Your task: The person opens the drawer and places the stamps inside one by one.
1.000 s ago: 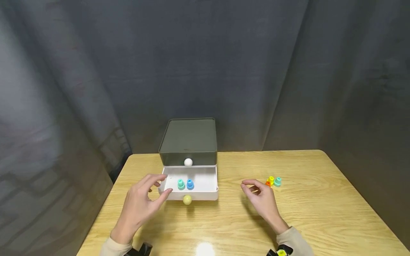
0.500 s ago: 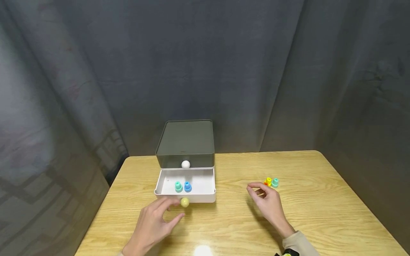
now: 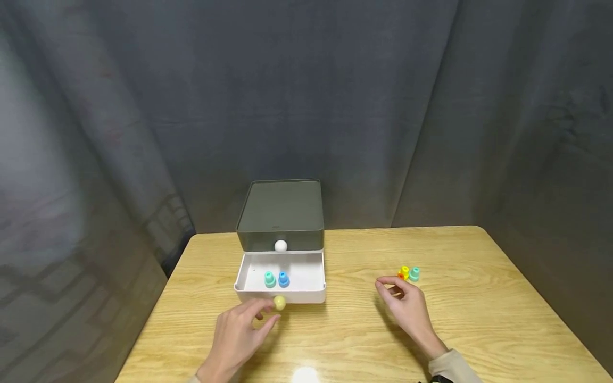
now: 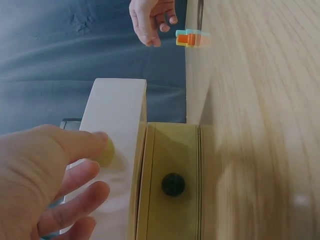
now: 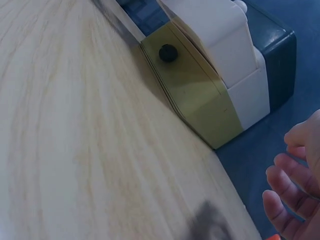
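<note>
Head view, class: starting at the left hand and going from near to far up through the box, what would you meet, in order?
Left hand → yellow knob → blue toy → white knob → dark box top → curtain.

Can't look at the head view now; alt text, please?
The left hand is at the yellow knob of a white drawer pulled out from a dark-topped cabinet; the drawer holds a teal piece and a blue piece. The right hand, apparently empty, is near a yellow piece, an orange piece and a second teal piece on the wooden table.
</note>
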The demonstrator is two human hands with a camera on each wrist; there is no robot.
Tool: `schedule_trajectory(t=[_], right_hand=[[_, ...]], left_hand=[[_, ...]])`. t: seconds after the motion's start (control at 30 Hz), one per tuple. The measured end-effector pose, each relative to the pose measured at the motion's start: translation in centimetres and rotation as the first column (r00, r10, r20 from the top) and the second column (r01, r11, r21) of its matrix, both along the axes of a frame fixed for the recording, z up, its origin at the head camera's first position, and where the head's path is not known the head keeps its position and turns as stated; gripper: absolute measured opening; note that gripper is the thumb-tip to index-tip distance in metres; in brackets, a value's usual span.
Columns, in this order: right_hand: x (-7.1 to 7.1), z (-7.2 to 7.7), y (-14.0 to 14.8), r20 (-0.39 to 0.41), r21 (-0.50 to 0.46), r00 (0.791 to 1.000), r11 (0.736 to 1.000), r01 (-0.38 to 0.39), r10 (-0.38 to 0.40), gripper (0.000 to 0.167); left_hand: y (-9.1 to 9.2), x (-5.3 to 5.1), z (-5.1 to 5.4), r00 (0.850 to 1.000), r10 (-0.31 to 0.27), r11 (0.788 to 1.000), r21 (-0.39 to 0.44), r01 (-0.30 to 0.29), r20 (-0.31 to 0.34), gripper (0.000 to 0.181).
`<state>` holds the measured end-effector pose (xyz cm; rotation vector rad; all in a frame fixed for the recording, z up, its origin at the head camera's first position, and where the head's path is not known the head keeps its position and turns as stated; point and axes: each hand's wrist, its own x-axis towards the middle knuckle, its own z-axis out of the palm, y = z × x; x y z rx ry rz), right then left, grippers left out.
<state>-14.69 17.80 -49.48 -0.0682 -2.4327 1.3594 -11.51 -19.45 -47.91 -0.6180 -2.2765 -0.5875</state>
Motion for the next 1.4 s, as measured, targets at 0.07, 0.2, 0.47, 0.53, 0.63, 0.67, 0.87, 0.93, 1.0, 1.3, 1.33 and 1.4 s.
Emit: schedule_trajectory(t=[0.07,0.2,0.47,0.53,0.63,0.67,0.87,0.93,1.0,1.3,1.33,1.4], right_hand=[[0.1,-0.1,0.2,0.008,0.001,1.0,1.0,0.012,-0.012,0.01],[0.2,-0.3,0.4,0.013,0.007,1.0,1.0,0.019,-0.019,0.009],[0.1,-0.5,0.3,0.011,0.013,1.0,1.0,0.018,-0.019,0.008],[0.1,-0.6,0.3,0.014,0.009,1.0,1.0,0.017,-0.018,0.008],[0.2,-0.6,0.3,0.022,0.005,1.0,1.0,0.015,-0.015,0.008],[0.2,-0.6,0.4,0.024,0.005,1.0,1.0,0.014,-0.014,0.008],[0.2,-0.5,0.4,0.037,0.003,0.999,1.0,0.009,-0.009,0.009],[0.2,-0.5,0.5,0.035,0.003,0.999,1.0,0.01,-0.01,0.009],[0.2,-0.5,0.5,0.028,0.003,1.0,1.0,0.012,-0.013,0.009],[0.4,-0.6,0.7,0.022,0.007,1.0,1.0,0.013,-0.014,0.009],[0.4,-0.6,0.7,0.022,0.006,1.0,1.0,0.012,-0.012,0.009],[0.5,-0.6,0.7,0.026,0.005,1.0,1.0,0.009,-0.01,0.01]], left_hand=[[0.2,-0.1,-0.1,1.0,-0.005,1.0,0.008,0.005,0.001,0.035],[0.5,-0.2,-0.3,1.0,-0.007,0.999,0.035,0.007,0.0,0.032],[0.7,-0.7,0.0,1.0,0.012,0.998,0.057,-0.013,0.023,0.031],[0.7,-0.8,0.2,0.999,0.024,0.998,0.055,-0.026,0.037,0.031],[0.7,-1.1,0.5,0.997,0.043,0.997,0.053,-0.047,0.064,0.03],[0.7,-1.2,0.5,0.996,0.048,0.997,0.051,-0.052,0.071,0.03],[0.9,-1.7,0.6,0.995,0.062,0.997,0.045,-0.065,0.08,0.028],[1.1,-2.0,0.6,0.995,0.063,0.997,0.049,-0.067,0.076,0.028],[1.1,-2.2,0.5,0.996,0.059,0.996,0.057,-0.063,0.073,0.028],[1.5,-3.5,0.3,0.994,0.078,0.991,0.103,-0.086,0.074,0.027],[1.5,-3.6,0.3,0.993,0.084,0.99,0.106,-0.092,0.079,0.027],[1.5,-3.8,0.2,0.992,0.092,0.989,0.111,-0.102,0.087,0.027]])
